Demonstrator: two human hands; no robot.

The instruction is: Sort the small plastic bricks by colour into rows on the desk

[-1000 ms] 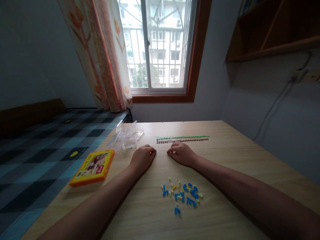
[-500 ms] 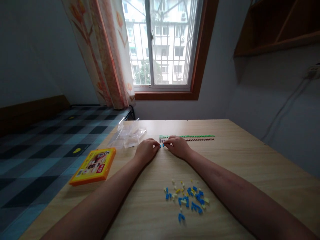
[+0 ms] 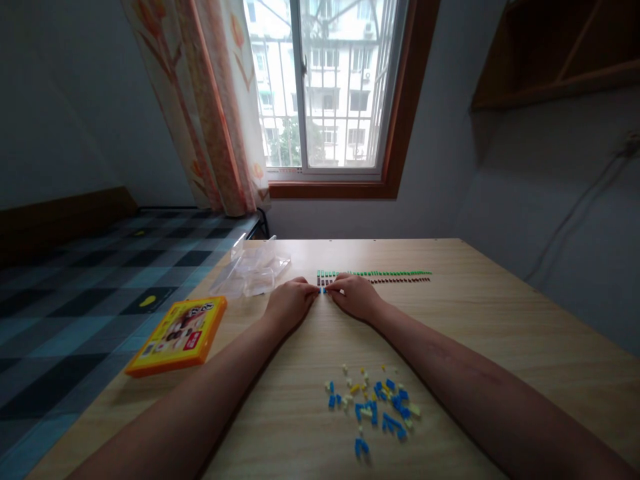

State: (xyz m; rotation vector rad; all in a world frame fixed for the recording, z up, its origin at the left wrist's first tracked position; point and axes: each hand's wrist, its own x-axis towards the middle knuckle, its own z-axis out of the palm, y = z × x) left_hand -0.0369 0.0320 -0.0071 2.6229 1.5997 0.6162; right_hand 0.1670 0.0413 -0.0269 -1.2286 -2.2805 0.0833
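Note:
My left hand (image 3: 294,298) rests on the table with its fingertips pinched at a small blue building brick (image 3: 320,291). Facing it, my right hand (image 3: 359,296) pinches another small blue brick (image 3: 325,291), a narrow gap away. Just behind the fingers runs a row of dark brown bricks (image 3: 400,280), and beyond that a row of green bricks (image 3: 390,273). My right hand hides part of both rows. Between my forearms lies a loose scatter of blue bricks (image 3: 401,403), with yellow and cream ones (image 3: 355,389) mixed in.
An orange and yellow box (image 3: 177,333) lies left of my left forearm. Behind it stand clear plastic trays (image 3: 257,270). The wooden table (image 3: 480,307) reaches toward the window wall. A bed with a checked cover (image 3: 75,293) adjoins the table's left side.
The two blue bricks at my fingertips are slightly closer together, as my fingers have moved in a little. The whole view has shifted slightly.

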